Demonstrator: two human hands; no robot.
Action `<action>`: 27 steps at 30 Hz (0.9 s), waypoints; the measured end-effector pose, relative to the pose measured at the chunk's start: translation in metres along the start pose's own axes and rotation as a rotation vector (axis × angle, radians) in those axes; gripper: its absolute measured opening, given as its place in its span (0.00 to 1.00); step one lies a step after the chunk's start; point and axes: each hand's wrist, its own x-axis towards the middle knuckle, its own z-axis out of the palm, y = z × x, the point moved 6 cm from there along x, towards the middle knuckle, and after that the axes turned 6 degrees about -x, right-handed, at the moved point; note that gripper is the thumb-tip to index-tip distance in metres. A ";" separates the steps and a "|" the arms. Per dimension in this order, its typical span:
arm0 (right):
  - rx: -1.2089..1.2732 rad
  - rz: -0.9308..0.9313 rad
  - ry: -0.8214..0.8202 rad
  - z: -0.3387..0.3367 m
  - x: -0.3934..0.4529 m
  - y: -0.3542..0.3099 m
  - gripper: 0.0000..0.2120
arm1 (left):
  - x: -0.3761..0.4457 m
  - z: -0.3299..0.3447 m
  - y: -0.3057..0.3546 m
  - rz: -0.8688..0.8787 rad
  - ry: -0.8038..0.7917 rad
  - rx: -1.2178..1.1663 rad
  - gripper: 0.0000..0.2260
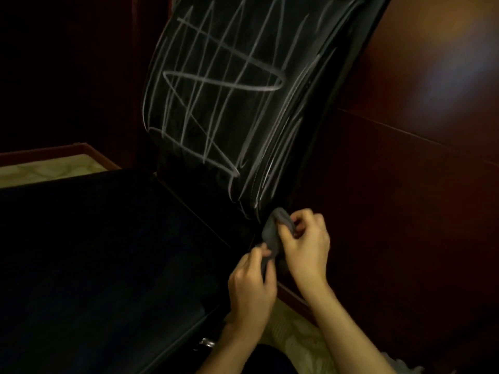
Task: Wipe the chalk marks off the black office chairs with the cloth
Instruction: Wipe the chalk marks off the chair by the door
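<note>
Dim room, one head view looking down at a black chair [108,265]. Its backrest [229,90] fills the upper middle of the frame, tilted away to the upper right; the seat spreads across the lower left.

Chalk marks [224,82]: the backrest is scribbled over nearly everywhere with pale lines. Long upright strokes run top to bottom, zigzags cross them, and one flat loop lies across the middle. More strokes follow the right edge of the backrest down to its lower corner. No wiped patch shows anywhere on it. The seat looks dark and unmarked, though the light is too poor to be sure.

Cloth [272,233]: small, grey, bunched, at lower centre-right of the frame, just beside the lower right corner of the backrest where it meets the seat. Its upper end looks to touch the chair there.

Right hand [307,244]: fingers curled, pinching the upper part of the cloth between thumb and fingertips.
Left hand [251,287]: just below and left of it, fingers curled round the lower end of the cloth.

Judgement on progress: barely begun, if begun at all. Both hands seem to be gathering or folding the cloth, not rubbing with it. The whole backrest is left to do, and the task speaks of more than one chair; only this one is in view.

Surroundings: reddish-brown wood panelling [418,103] at right, pale patterned floor [54,168] at far left and bottom centre.
</note>
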 end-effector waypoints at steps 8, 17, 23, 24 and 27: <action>0.010 -0.121 0.115 -0.019 0.044 -0.029 0.08 | 0.041 0.008 0.021 0.004 0.100 -0.099 0.05; 0.053 0.056 -0.072 0.049 -0.032 0.040 0.09 | 0.006 -0.002 -0.041 -0.038 -0.274 0.285 0.07; 0.120 -0.149 0.117 -0.007 0.031 -0.008 0.06 | 0.035 -0.007 -0.002 0.076 -0.024 -0.024 0.04; 0.132 -0.149 0.132 -0.011 0.038 -0.011 0.06 | 0.042 -0.005 0.004 0.085 -0.004 -0.054 0.04; 0.136 -0.100 0.119 0.000 0.037 -0.003 0.07 | 0.048 0.000 -0.001 0.100 -0.060 -0.031 0.06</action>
